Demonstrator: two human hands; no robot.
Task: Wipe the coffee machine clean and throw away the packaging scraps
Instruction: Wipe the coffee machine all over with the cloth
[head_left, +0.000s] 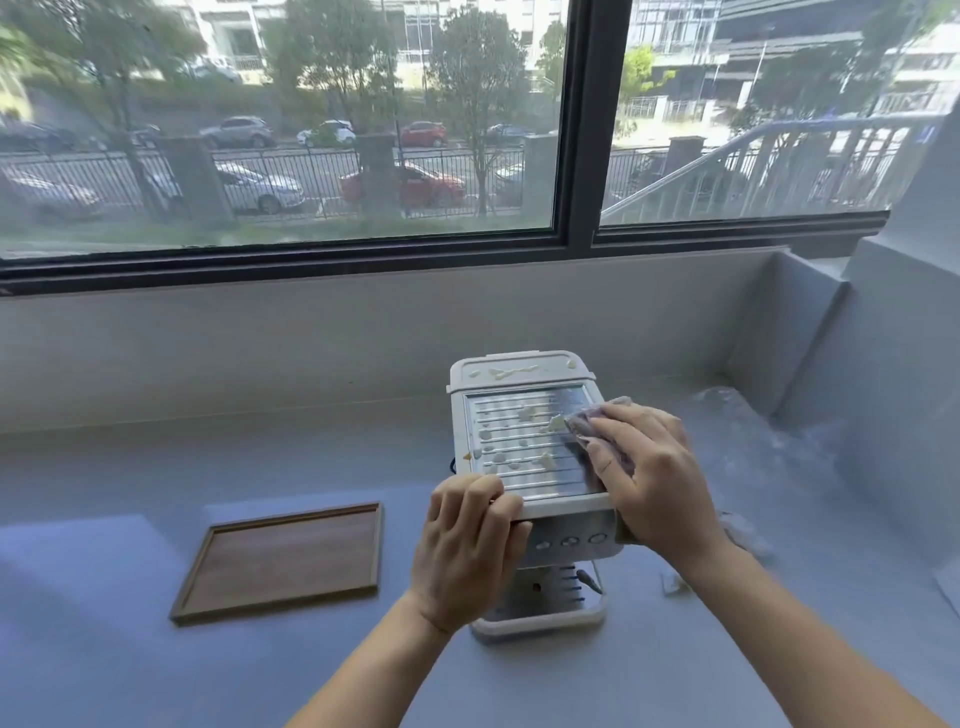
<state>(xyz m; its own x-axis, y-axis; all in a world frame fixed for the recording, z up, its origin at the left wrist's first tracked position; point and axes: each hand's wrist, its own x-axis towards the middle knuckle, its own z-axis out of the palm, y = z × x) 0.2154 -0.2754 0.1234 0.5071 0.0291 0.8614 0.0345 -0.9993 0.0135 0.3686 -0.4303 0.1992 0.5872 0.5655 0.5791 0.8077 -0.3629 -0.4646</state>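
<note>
Coffee machine (524, 447), white plastic with a ribbed metal top plate, stands on the pale grey counter (156, 467) directly under both hands. Creamy blobs dot the plate and its rear rim.

The left hand (467, 540) grips the near left corner of the top, with its fingers curled over the front edge and the knuckles raised.

The right hand (649, 467) lies on the right side of the plate, fingers nearly straight and close together. It presses a crumpled purple-grey cloth (587, 421) flat against the metal. The cloth pokes out past the fingertips, touching one of the blobs, and the thumb rests along its near edge.

Just right of the right wrist, small whitish scraps of packaging (745, 535) lie on the counter. A crinkled clear plastic sheet (727, 410) sits beyond that hand, toward the corner.

Well to the left of the left hand lies a rectangular brown wooden tray (280, 561), flat on the counter.
</note>
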